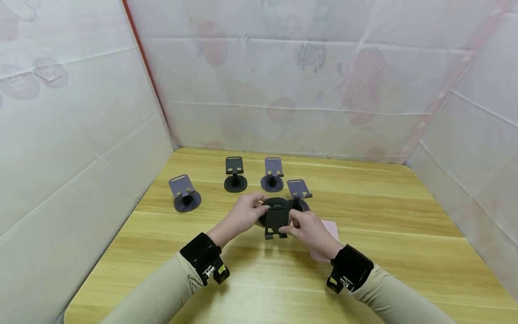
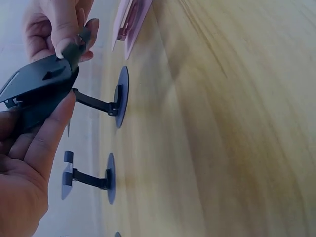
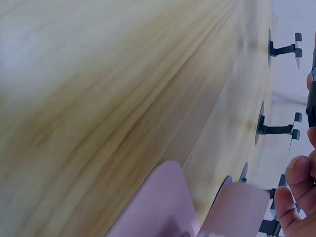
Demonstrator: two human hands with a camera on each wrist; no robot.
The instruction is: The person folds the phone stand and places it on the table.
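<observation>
I see the black phone stand held up just above the table, in the middle, between both hands. Its flat plate runs from 12 to 6 o'clock. My left hand pinches it from 9 o'clock. My right hand pinches it from 3 o'clock. Both grips are curled tight on it.

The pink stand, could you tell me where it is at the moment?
In the head view the pink stand lies on the table under the right hand, right of the black stand.
</observation>
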